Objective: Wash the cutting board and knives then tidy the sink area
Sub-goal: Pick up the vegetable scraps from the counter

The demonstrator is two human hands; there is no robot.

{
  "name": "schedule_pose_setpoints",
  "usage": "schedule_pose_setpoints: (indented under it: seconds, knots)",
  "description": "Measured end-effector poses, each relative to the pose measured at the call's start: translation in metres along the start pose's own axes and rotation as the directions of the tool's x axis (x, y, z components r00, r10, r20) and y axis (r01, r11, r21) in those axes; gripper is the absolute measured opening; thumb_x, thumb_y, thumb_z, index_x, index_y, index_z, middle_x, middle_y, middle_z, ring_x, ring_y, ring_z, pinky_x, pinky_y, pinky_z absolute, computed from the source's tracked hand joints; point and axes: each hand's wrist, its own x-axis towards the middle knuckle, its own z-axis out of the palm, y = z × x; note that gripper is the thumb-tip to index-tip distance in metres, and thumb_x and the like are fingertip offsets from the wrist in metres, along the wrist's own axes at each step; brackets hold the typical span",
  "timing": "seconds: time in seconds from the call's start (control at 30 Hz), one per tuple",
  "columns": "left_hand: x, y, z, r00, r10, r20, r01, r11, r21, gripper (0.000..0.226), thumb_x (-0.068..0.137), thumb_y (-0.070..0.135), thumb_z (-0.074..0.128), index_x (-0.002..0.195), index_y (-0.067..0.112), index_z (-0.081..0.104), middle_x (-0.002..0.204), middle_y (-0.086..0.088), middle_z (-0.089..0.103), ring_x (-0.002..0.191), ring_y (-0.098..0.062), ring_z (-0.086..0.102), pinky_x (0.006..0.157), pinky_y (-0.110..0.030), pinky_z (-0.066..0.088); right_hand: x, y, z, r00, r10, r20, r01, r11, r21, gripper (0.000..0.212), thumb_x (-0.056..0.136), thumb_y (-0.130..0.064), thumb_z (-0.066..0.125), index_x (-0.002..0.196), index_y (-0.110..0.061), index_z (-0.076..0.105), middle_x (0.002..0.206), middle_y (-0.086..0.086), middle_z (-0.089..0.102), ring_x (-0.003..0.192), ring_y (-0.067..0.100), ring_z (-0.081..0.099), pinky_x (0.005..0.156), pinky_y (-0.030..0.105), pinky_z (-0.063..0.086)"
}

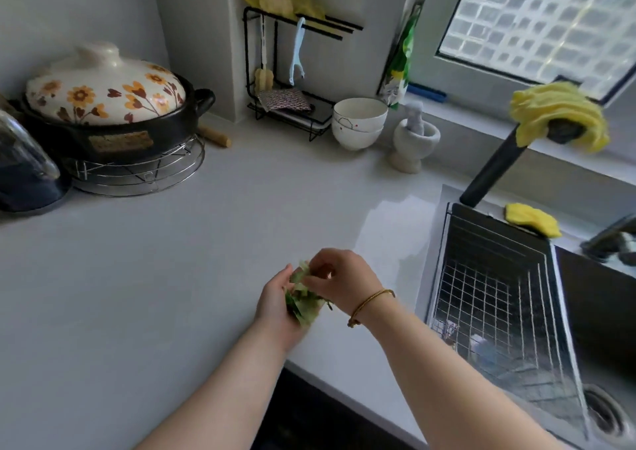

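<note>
The sink (pixel 600 312), at right, holds one wire basket (pixel 488 277). One lidded pot (pixel 113 136) sits on a trivet (pixel 137 176). Two bowls (pixel 358 122) are stacked. The mortar (pixel 416 140) holds one pestle (pixel 414 114). Over the counter (pixel 155 277), the left hand (pixel 275 307) cups green scraps (pixel 304 307); the right hand (pixel 340 277) pinches them.

Green leafy scraps (pixel 304 307) — limp bunch, cupped in left hand (pixel 275 303), pinched by right hand (pixel 344 277), above countertop (pixel 172 260)

Left hand (pixel 275 307) cups green scraps (pixel 304 303) while fingers of the right hand (pixel 339 277) seemingly pinch them.
</note>
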Motion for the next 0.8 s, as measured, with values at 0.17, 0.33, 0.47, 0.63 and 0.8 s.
schedule_pose_setpoints:
  seconds: [0.17, 0.33, 0.47, 0.63, 0.8]
  knots:
    - [-0.007, -0.024, 0.014, 0.999, -0.042, 0.022, 0.041, 0.998, 0.053, 0.045, 0.1, 0.019, 0.029, 0.068, 0.004, 0.057, 0.051, -0.007, 0.064, 0.044, -0.014, 0.064, 0.043, -0.017, 0.05, -0.026, 0.011, -0.002, 0.994, -0.01, -0.105, -0.013, 0.978, -0.209, 0.023, 0.089, -0.031, 0.051, 0.106, -0.024, 0.065, 0.108, -0.004, 0.06, 0.104, 0.015, 0.052, 0.078, 0.024, 0.041]
    - [-0.017, -0.04, 0.021, 0.998, -0.042, 0.037, 0.04, 0.999, 0.035, 0.04, 0.098, 0.016, 0.029, 0.067, 0.007, 0.052, 0.05, -0.006, 0.063, 0.042, -0.015, 0.062, 0.042, -0.019, 0.051, -0.045, 0.028, -0.009, 0.978, -0.054, -0.201, 0.001, 0.967, -0.256, 0.033, 0.097, -0.033, 0.039, 0.1, -0.017, 0.068, 0.107, 0.002, 0.059, 0.103, 0.02, 0.05, 0.072, 0.025, 0.039]
    - [-0.02, -0.059, 0.025, 0.997, -0.067, 0.044, 0.062, 0.993, 0.096, 0.04, 0.099, 0.022, 0.028, 0.079, 0.007, 0.06, 0.06, -0.007, 0.067, 0.051, -0.016, 0.066, 0.05, -0.021, 0.052, -0.064, 0.04, -0.02, 0.961, -0.069, -0.268, 0.016, 0.981, -0.194, 0.024, 0.093, -0.032, 0.048, 0.101, -0.02, 0.067, 0.108, -0.002, 0.057, 0.1, 0.014, 0.049, 0.07, 0.021, 0.032]
    - [-0.025, -0.088, 0.036, 0.989, -0.144, 0.047, 0.136, 0.981, 0.142, 0.037, 0.099, 0.028, 0.032, 0.094, 0.008, 0.063, 0.072, -0.009, 0.071, 0.071, -0.02, 0.068, 0.067, -0.031, 0.048, -0.093, 0.062, -0.037, 0.933, 0.0, -0.359, -0.038, 0.994, -0.098, 0.022, 0.09, -0.032, 0.052, 0.105, -0.02, 0.061, 0.102, -0.006, 0.056, 0.088, 0.007, 0.046, 0.074, 0.023, 0.042]
    - [-0.033, -0.132, 0.05, 0.975, -0.223, 0.022, 0.217, 0.962, 0.166, 0.033, 0.097, 0.028, 0.038, 0.082, 0.009, 0.06, 0.057, -0.008, 0.066, 0.048, -0.017, 0.065, 0.052, -0.027, 0.055, -0.151, 0.108, -0.056, 0.873, 0.101, -0.477, -0.125, 0.992, -0.019, 0.019, 0.09, -0.025, 0.054, 0.096, -0.011, 0.065, 0.087, -0.007, 0.055, 0.081, 0.005, 0.046, 0.078, 0.022, 0.047]
